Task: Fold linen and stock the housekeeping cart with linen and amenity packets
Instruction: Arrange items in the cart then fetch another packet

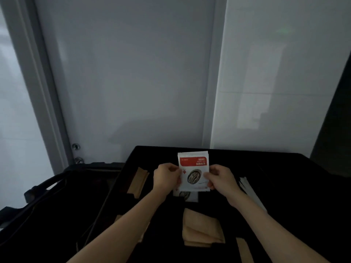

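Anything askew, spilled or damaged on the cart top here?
Nothing stands out. Both hands, left and right, hold a stack of packets upright over the tray; tan packets lie flat, nothing visibly spilled.

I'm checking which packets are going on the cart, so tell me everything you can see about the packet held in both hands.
The packet is a flat white sachet, glossy like foil or plastic, with a red band of white lettering across its top and a picture of a coffee bean below. It is held upright, facing the camera, above the dark cart tray. The left hand pinches its left edge and the right hand its right edge. More edges behind suggest a small stack.
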Motion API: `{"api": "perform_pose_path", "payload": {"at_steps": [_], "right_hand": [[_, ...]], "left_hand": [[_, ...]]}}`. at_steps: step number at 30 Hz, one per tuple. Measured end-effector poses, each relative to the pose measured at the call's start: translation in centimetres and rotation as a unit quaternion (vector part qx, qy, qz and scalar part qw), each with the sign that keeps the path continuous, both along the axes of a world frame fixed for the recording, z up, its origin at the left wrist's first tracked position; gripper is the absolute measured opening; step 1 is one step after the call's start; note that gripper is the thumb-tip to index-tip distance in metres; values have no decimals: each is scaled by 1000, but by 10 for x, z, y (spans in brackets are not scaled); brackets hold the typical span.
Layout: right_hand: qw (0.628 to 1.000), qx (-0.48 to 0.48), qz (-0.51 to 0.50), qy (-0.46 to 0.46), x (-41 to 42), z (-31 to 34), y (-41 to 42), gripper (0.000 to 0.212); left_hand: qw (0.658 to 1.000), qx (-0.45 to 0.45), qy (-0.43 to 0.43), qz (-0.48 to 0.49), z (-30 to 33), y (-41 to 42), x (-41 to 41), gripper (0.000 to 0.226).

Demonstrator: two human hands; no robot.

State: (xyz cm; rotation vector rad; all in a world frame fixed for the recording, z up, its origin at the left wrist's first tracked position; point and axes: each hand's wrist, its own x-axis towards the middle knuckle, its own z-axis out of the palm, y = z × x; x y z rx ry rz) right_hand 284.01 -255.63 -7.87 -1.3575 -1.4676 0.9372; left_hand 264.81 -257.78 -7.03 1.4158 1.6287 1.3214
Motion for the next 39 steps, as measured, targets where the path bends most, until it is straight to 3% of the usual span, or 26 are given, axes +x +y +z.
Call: {"api": "perform_pose_path", "payload": {"at_steps": [5, 10, 13, 16, 20, 24, 28, 33, 35, 37, 39], "right_hand": [[998, -33, 8, -49, -11, -20, 37, 8], [976, -70, 57, -196, -20, -32, 51, 17], [950, -100, 89, -284, -21, -31, 54, 19], [946, -114, 95, -287, -21, -30, 58, 22], [951, -115, 87, -272, -21, -32, 58, 27], [964, -82, 83, -239, -21, -35, 57, 61], [957, -32, 109, -266, -18, -38, 55, 53], [943, 49, 114, -309, -19, -44, 51, 31], [934, 50, 124, -331, -20, -45, 48, 36], [919, 39, 136, -368, -20, -44, 45, 43], [902, 25, 145, -407, -22, -42, 36, 51]], "left_hand": [[999, -32, 11, 27, -12, 30, 3, 18], [994, -88, 69, 4, -25, 44, -3, 8], [985, -90, 147, 1, -21, 46, 0, 24], [965, -52, 259, 6, -20, 47, 3, 51], [946, 8, 324, -31, -22, 44, 3, 60], [903, -23, 413, -114, -24, 50, 6, 67], [873, -88, 463, -121, -29, 54, 13, 52], [851, -56, 516, -77, -40, 51, 19, 34], [838, -61, 537, -74, -43, 51, 22, 27], [814, -71, 570, -82, -44, 51, 24, 33], [819, -75, 562, -91, -44, 48, 26, 44]]}}
